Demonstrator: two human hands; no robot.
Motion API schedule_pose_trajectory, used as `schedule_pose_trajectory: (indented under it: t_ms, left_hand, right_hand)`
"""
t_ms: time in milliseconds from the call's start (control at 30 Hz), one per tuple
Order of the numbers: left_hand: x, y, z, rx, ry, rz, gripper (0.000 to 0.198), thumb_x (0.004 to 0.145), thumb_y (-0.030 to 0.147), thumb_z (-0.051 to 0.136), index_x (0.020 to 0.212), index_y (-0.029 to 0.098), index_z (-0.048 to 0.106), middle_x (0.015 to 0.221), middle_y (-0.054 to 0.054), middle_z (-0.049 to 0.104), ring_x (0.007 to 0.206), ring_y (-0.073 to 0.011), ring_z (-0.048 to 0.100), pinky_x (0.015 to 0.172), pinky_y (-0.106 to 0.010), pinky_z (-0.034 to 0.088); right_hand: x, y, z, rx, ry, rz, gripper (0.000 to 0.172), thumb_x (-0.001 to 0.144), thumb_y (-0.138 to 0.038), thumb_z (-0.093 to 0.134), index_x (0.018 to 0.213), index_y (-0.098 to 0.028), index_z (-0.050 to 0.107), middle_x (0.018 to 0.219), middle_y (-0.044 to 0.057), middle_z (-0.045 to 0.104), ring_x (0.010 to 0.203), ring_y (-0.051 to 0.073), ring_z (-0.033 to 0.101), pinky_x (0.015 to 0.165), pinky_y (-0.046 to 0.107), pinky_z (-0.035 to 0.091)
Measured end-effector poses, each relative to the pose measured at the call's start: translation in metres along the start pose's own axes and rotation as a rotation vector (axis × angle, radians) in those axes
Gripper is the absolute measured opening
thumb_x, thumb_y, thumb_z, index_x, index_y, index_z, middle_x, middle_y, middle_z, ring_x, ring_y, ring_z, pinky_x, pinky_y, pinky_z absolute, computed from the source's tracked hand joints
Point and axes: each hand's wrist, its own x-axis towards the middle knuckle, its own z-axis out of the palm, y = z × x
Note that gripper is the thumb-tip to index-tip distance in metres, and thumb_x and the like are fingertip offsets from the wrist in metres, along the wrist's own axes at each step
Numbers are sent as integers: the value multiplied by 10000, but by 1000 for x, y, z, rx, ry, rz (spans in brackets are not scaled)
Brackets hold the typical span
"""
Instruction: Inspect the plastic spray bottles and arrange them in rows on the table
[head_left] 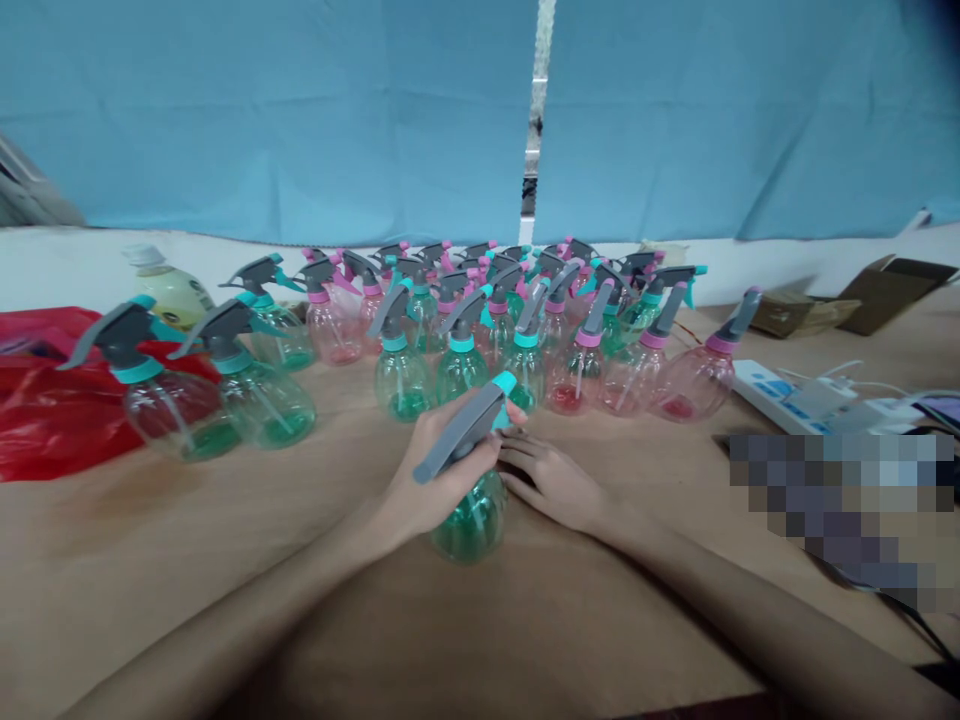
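My left hand (435,470) is wrapped round the neck of a green spray bottle (471,522) with a grey trigger head (461,428) and teal tip, which stands on the brown table (225,560). My right hand (551,480) rests beside the bottle on its right, fingers stretched toward it and touching its side. Behind them stands a crowd of several green and pink spray bottles (495,330), upright, with grey triggers.
Two more green bottles (225,390) stand at the left by a red plastic bag (52,400) and a yellowish bottle (169,285). A white power strip (795,395) with cables and cardboard boxes (885,290) lie at the right. A blue curtain hangs behind.
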Motion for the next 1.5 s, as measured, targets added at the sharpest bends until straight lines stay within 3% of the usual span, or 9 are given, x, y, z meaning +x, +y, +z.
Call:
schedule_pose_trajectory:
  t_ms: [200, 333, 533, 867, 967, 1067, 1200, 1333, 1500]
  left_hand:
    - [-3, -5, 6, 16, 32, -68, 378, 824, 264, 525, 1202, 258, 538, 877, -28, 656, 793, -181, 624, 732, -320, 517]
    - [-4, -5, 6, 53, 79, -88, 401, 788, 345, 600, 1171, 240, 546, 869, -32, 662, 832, -201, 633, 721, -320, 516]
    - [-11, -11, 3, 225, 139, -126, 340, 734, 414, 655, 1012, 221, 631, 825, -26, 680, 689, -189, 621, 598, -302, 500]
    - [-30, -11, -3, 305, -3, -86, 594, 763, 412, 633, 1306, 284, 430, 1254, -63, 579, 1131, -266, 545, 964, -461, 414]
    - [-40, -15, -4, 324, -69, -82, 544, 762, 404, 636, 1262, 266, 469, 1288, -71, 553, 1173, -272, 517, 990, -478, 395]
    - [-53, -21, -10, 362, -33, -129, 569, 765, 423, 630, 1281, 265, 447, 1235, -84, 586, 1135, -281, 546, 956, -487, 429]
    - [-72, -33, -37, 523, 64, -160, 634, 720, 476, 654, 1283, 268, 451, 1230, -86, 587, 1124, -323, 546, 944, -506, 435]
    - [-85, -53, -85, 747, 312, -206, 658, 645, 629, 636, 1160, 230, 544, 1212, -114, 556, 1113, -386, 515, 923, -542, 425]
    - [-78, -72, -130, 836, 373, -210, 552, 706, 630, 592, 1026, 181, 593, 1034, -102, 577, 972, -322, 555, 853, -463, 464]
  right_hand:
    - [-1, 1, 0, -19, -6, 8, 411, 931, -348, 417, 1287, -158, 496, 1333, 123, 513, 1293, 228, 399, 1078, 455, 320]
    - [-1, 0, 0, -33, -6, -1, 400, 941, -336, 390, 1282, -162, 504, 1323, 125, 524, 1292, 224, 402, 1082, 452, 317]
    - [-1, 1, 1, -47, 24, -9, 403, 945, -343, 375, 1277, -158, 511, 1339, 113, 509, 1284, 223, 413, 1072, 443, 338]
    - [0, 0, -2, -27, 26, -10, 412, 936, -356, 401, 1290, -172, 506, 1342, 114, 505, 1287, 224, 409, 1071, 451, 334]
    - [0, -1, -2, -29, 21, -12, 414, 936, -340, 406, 1297, -160, 496, 1344, 119, 503, 1291, 217, 404, 1076, 443, 330]
    - [0, -1, -2, -28, 22, -9, 411, 936, -352, 407, 1296, -177, 498, 1342, 108, 507, 1286, 215, 412, 1078, 450, 326]
    - [-2, -1, -1, -31, 19, -4, 406, 933, -374, 407, 1285, -201, 512, 1341, 95, 510, 1287, 220, 410, 1079, 466, 319]
    - [0, -5, -4, -54, -21, 39, 399, 921, -394, 426, 1247, -197, 547, 1324, 94, 528, 1272, 231, 430, 1061, 470, 345]
    - [28, -30, -13, -86, 8, 116, 312, 907, -373, 457, 1148, -239, 603, 1204, 62, 618, 1096, 239, 585, 913, 440, 487]
